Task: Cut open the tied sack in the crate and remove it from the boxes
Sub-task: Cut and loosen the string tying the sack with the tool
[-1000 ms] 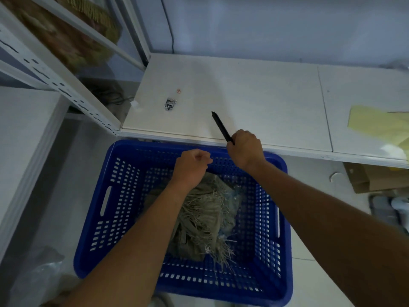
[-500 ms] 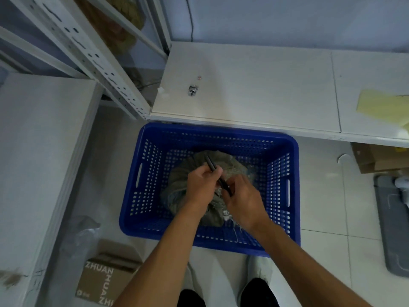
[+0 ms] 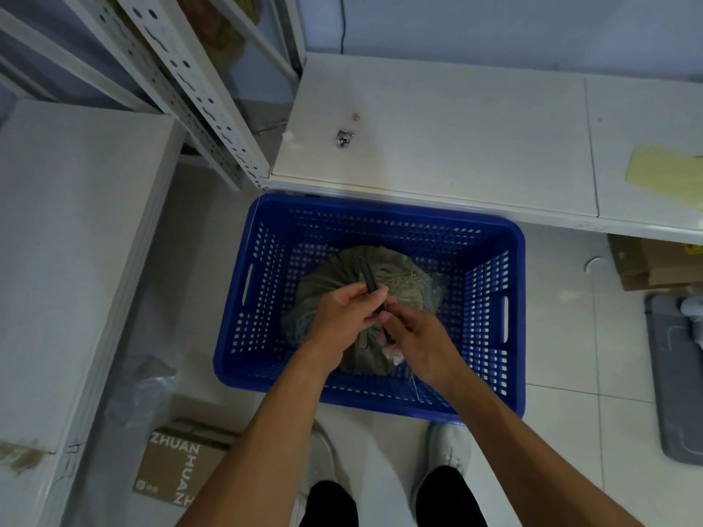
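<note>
Left hand (image 3: pixel 344 315) and right hand (image 3: pixel 420 336) are both pinching the cutter (image 3: pixel 368 278), long axis pointing away, directly over the sack (image 3: pixel 334 271) (blade unclear).

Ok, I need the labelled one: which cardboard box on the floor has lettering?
The cardboard box near the blue crate's left corner, printed ZHUAN; the plain boxes under the right-hand shelf show no lettering.

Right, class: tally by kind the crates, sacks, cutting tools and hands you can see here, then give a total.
Crates: 1, the blue crate
Sacks: 1, the tied sack inside it
Cutting tools: 1, the black cutter
Hands: 2, the left hand and the right hand, both on the cutter
Total: 5
</note>
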